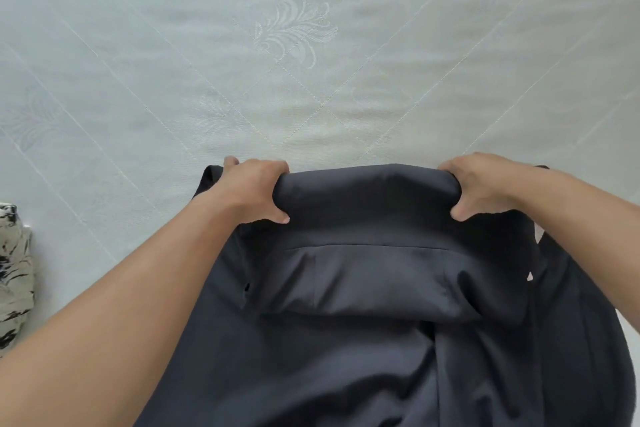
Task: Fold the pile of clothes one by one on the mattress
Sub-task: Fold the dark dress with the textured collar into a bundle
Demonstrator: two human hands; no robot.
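Note:
A dark navy garment (374,288) lies spread over the near part of the pale quilted mattress (294,45) and runs off the bottom of the view. Its far edge is doubled over into a thick fold. My left hand (252,189) grips the left end of that fold, fingers over the top and thumb underneath. My right hand (481,184) grips the right end the same way. A seam crosses the cloth just below the fold. The lower part of the garment is wrinkled.
A white cloth with black brush-like marks (14,274) lies bunched at the left edge of the mattress. The mattress surface beyond my hands shows stitched diamond lines and a leaf motif (294,28).

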